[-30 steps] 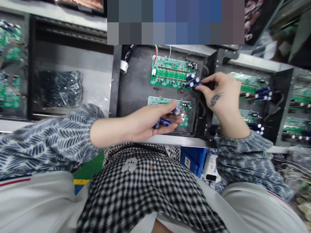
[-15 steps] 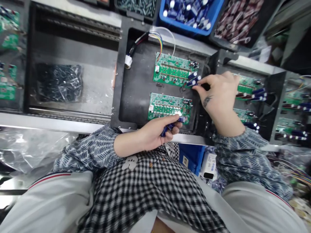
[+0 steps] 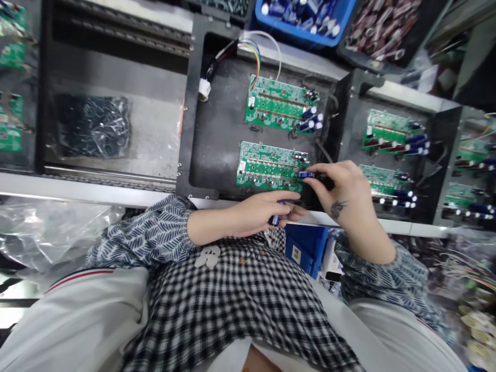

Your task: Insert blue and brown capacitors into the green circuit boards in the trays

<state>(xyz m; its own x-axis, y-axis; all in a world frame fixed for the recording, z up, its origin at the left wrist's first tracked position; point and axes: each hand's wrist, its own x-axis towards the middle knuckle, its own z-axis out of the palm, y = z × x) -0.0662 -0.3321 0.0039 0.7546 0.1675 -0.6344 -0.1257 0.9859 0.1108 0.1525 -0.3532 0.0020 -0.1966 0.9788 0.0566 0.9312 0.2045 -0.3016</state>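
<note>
Between the thumb and forefinger of my right hand (image 3: 341, 188) is a blue capacitor (image 3: 306, 174), held at the right end of the lower green circuit board (image 3: 267, 164). My left hand (image 3: 263, 212) is just in front of that board, its fingers curled round a blue capacitor (image 3: 276, 219); whether it holds more is hidden. On the upper circuit board (image 3: 277, 106), several blue capacitors (image 3: 309, 124) stand at the right end. Both boards lie in a black tray (image 3: 217, 150).
A blue bin (image 3: 298, 36) of blue capacitors and a black bin (image 3: 382, 31) of brown ones stand behind the tray. Coloured wires (image 3: 256, 57) with a white connector (image 3: 204, 90) run from the upper board. More trays with boards (image 3: 395, 129) line the right. A bag of dark parts (image 3: 93, 126) lies left.
My right hand has moved from the upper board down to the lower board, now with a capacitor in its fingertips. My left hand has drawn slightly down, off the lower board's edge.
</note>
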